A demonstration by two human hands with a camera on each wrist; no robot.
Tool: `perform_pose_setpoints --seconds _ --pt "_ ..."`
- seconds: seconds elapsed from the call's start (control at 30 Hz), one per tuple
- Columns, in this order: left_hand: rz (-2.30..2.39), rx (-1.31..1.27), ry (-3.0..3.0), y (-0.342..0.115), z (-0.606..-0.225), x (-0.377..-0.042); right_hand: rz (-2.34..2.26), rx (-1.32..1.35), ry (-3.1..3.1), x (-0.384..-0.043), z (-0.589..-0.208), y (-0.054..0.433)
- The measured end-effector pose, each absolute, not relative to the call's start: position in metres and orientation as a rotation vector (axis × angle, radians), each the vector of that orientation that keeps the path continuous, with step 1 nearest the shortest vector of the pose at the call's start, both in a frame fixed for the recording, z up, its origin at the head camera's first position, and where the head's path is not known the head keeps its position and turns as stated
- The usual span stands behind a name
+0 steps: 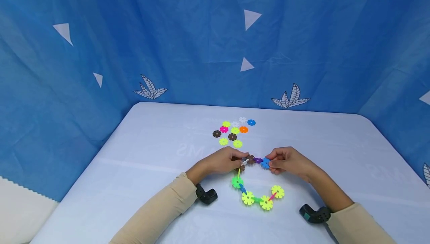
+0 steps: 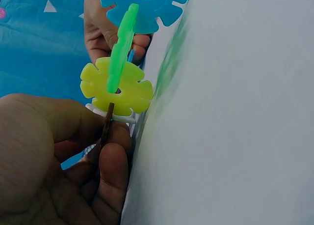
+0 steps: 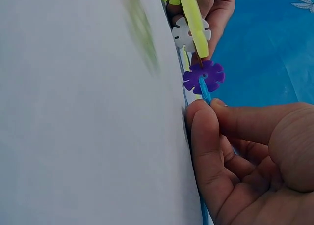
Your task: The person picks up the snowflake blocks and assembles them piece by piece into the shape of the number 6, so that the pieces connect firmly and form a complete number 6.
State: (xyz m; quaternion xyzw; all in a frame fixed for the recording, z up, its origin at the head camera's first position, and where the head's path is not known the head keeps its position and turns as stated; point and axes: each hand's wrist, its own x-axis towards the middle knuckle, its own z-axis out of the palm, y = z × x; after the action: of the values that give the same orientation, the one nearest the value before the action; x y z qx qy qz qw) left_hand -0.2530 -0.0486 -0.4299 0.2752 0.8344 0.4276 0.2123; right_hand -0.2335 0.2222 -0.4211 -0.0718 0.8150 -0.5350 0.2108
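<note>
Right hand (image 1: pixel 288 161) is clamped on blue notched disc (image 1: pixel 265 163), lower frame, right of centre; linked disc chain (image 1: pixel 248 198) is gripped near its brown discs by left hand (image 1: pixel 220 161), lower centre.

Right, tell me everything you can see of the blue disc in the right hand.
The blue disc looks like thin plastic, with a notched, petal-like rim. It sits at an end of the linked chain, slotted into the purple disc. The right hand pinches its outer side between thumb and fingers, hiding part of it. The head view shows its face, the right wrist view its edge.
</note>
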Motion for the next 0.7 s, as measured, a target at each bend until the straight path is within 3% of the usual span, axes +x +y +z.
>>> perform_pose_setpoints --seconds 0.7 --pt "1.187 0.778 2.308 -0.0479 -0.4328 -0.2534 -1.463 -0.208 2.272 -0.2346 -0.4207 0.2208"
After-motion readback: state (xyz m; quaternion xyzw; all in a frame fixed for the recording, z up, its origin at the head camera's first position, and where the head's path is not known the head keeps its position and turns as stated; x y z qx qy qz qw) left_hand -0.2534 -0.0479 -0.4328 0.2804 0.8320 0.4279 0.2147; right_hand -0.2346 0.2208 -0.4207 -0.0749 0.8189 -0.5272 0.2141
